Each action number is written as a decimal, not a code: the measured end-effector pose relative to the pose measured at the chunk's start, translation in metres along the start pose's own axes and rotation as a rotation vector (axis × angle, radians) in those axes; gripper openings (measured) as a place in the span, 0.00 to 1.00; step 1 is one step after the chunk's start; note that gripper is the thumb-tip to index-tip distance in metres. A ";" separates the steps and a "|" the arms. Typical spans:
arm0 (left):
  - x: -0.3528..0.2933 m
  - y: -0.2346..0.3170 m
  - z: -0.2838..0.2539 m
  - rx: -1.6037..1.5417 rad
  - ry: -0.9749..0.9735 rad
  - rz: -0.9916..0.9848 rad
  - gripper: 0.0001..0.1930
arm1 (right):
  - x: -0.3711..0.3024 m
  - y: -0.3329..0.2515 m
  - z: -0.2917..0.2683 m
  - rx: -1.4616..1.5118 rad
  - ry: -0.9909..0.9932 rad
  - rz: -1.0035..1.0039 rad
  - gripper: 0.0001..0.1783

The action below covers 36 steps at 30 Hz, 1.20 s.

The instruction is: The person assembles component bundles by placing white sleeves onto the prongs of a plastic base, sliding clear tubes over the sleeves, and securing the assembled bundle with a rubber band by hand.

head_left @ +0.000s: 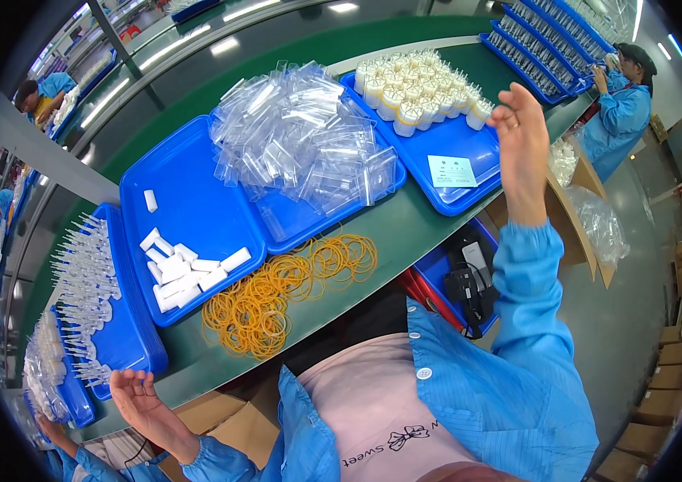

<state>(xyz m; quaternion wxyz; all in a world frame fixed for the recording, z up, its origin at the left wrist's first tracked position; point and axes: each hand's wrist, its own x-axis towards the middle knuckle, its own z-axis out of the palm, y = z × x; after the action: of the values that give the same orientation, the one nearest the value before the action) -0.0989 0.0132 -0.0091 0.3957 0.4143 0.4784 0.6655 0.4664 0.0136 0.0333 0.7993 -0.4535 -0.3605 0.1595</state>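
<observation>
My right hand (522, 145) is raised at the right edge of a blue tray (425, 165). Its fingers are bent and loosely apart, close to the end one of several rubber-banded bundles (413, 92) of thin white sticks; no held thing shows in it. Down at the left, my left hand (146, 410) is half curled with its fingers apart, and nothing can be seen in it. Its fingertips are beside the near end of a blue tray (128, 353) lined with loose, thin, clear-white stick-like parts (83, 289). Whether they touch the parts is hard to tell.
Between my hands, blue trays hold white small blocks (174, 273) and a heap of clear plastic sleeves (301, 136). Yellow rubber bands (276, 301) lie along the green table's (393, 229) near edge. A co-worker (618, 104) stands at far right, beside stacked trays (538, 52) and an open carton (578, 217).
</observation>
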 end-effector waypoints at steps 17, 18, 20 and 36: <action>-0.014 0.005 0.018 -0.042 0.067 0.018 0.17 | -0.181 -0.096 0.108 1.027 -0.932 0.287 0.25; -0.017 0.006 0.017 -0.030 0.099 0.030 0.16 | -0.183 -0.086 0.110 1.064 -0.911 0.209 0.25; -0.016 0.009 0.015 -0.047 0.103 0.028 0.16 | -0.182 -0.088 0.114 1.086 -0.893 0.129 0.25; -0.009 0.009 -0.023 -0.046 0.097 0.102 0.17 | -0.156 -0.059 0.170 0.858 -1.061 0.258 0.26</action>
<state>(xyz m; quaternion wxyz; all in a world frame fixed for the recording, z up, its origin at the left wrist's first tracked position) -0.1182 -0.0040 -0.0065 0.3473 0.3960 0.4598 0.7149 0.2323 -0.0053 0.0717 0.5982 0.0026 -0.5511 0.5818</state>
